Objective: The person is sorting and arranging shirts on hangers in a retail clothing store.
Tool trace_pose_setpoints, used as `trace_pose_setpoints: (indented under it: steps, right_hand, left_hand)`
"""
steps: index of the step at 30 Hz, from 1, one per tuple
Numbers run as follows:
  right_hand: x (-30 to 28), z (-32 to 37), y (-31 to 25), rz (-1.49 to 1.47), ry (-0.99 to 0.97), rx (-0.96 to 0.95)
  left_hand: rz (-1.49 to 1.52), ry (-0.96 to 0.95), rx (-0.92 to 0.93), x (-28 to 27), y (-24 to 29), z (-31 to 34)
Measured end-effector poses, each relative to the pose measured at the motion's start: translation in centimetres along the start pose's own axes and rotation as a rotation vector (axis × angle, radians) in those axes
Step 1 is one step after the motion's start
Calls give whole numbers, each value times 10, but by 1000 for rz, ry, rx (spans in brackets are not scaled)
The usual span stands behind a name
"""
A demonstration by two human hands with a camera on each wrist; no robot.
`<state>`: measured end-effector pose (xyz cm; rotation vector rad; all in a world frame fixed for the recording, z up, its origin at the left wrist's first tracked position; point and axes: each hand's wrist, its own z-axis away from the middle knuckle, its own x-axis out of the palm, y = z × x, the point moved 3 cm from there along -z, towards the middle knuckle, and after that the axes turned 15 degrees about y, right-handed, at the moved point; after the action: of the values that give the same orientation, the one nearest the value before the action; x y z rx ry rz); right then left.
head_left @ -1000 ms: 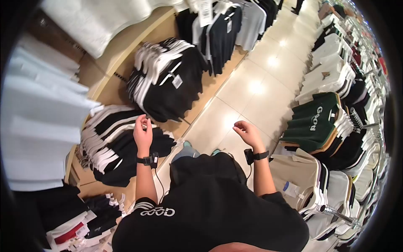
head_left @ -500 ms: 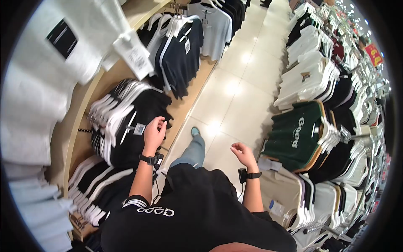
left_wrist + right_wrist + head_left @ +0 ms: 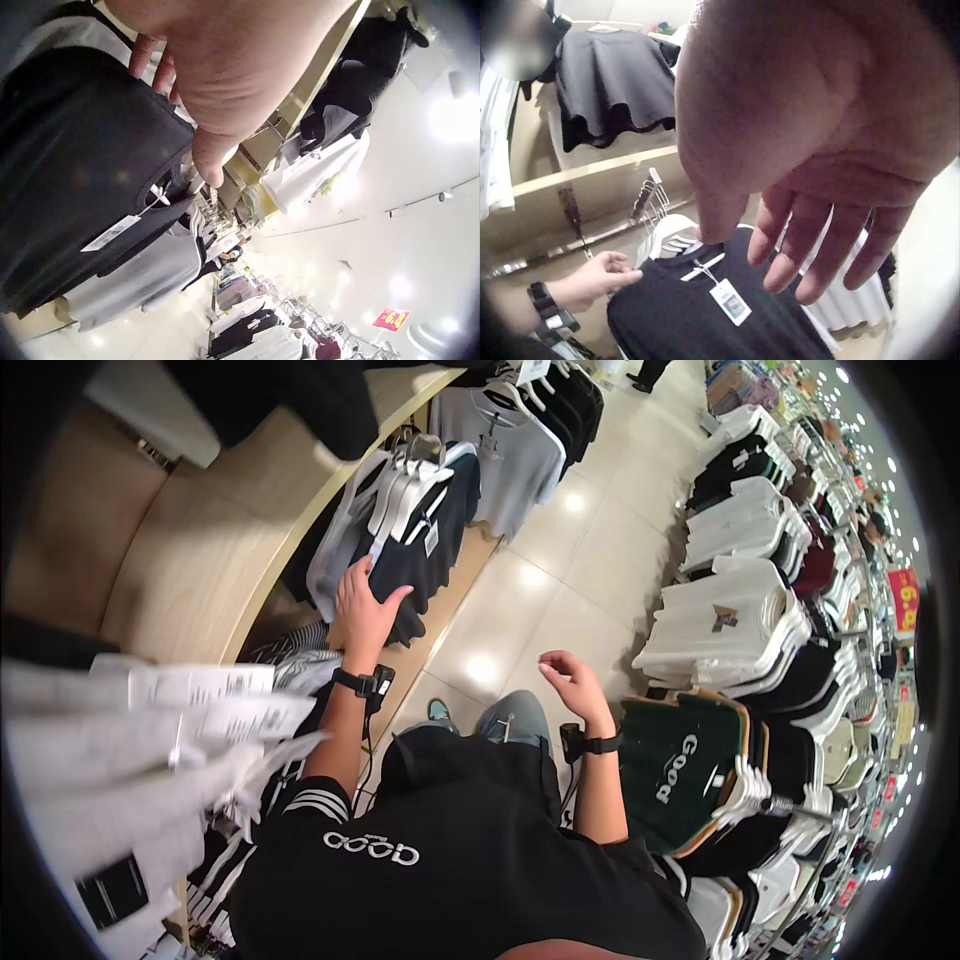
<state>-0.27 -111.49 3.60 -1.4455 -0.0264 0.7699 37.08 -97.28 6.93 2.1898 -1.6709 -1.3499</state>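
My left hand (image 3: 366,610) reaches toward a row of dark shirts (image 3: 405,565) on white hangers (image 3: 408,495), its thumb spread away from the fingers. In the right wrist view the same hand is at the shoulder of the front black shirt (image 3: 697,315), beside its hanger (image 3: 673,225). A white price tag (image 3: 731,301) hangs from that shirt's neckline. My right hand (image 3: 575,685) hovers over the aisle with loosely bent fingers and holds nothing.
A light wooden shelf (image 3: 215,550) curves above the left racks. White garments with tags (image 3: 225,700) hang close at lower left. Along the right runs a long rack with a green shirt (image 3: 665,760) and white shirts (image 3: 715,625). The tiled floor (image 3: 560,560) lies between.
The person has stepped forward along the aisle, and the racks have shifted down in view. My left hand has stretched forward to the dark shirts, its thumb spreading. My right hand stays loosely bent.
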Motion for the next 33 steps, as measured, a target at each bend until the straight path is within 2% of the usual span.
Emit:
trace_pose_setpoints:
  steps: [1,4,5,7,8,9,12,13,15,16,17,18,19,21,23,25,26,27,29,33]
  right_hand:
    - [6,-20,-8,-66,-56,-17]
    - [29,-92,-25,-262,-235,-30]
    - [34,-124,-33,-235,-214,-93]
    - [49,-184,-57,-199,-179,-198]
    - [61,-217,-59,-205,-127,-269]
    - [72,-254,-69,-216,-77,-349]
    - [91,-331,-128,-132,147,-844]
    - [95,-344,-140,-90,77,-891]
    - [112,-385,-168,-12,-47,-1038]
    - [128,-402,-166,48,-166,-1067]
    - [132,-410,-175,88,-248,-1111]
    - [136,-416,-181,73,-272,-1151]
    - [140,-425,-187,52,-289,-1188]
    - [141,-436,-188,-32,-345,-1230]
    - [143,-444,-168,-26,-357,-1206]
    - [137,-452,-142,7,-461,-1065]
    - [138,-455,-125,19,-471,-1078]
    - [140,-454,-108,24,-489,-1092]
    - [147,-438,-86,89,-536,-1222]
    - [157,-360,-98,29,-728,-1171]
  left_hand:
    - [-11,-19,-53,8,2,-7]
    - [-102,24,-17,33,-3,-9]
    - [-161,46,2,35,-3,-8]
    - [-286,-14,-134,41,-3,4]
    - [-347,-22,-195,45,-3,5]
    - [-404,54,-129,50,3,6]
    - [-526,-23,-408,52,18,2]
    - [-571,-47,-497,54,23,3]
    - [-564,41,-435,52,32,2]
    - [-518,74,-528,54,35,-4]
    - [-475,98,-634,49,53,-10]
    - [-600,-19,-679,43,61,-17]
    - [-524,73,-597,40,72,-26]
    - [-568,77,-514,35,88,-36]
    - [-554,97,-474,34,98,-34]
    - [-558,12,-557,27,103,-19]
    - [-506,83,-435,25,105,-16]
    - [-458,126,-408,22,109,-7]
    - [-568,77,-586,13,104,34]
    - [-718,283,-744,-22,117,104]
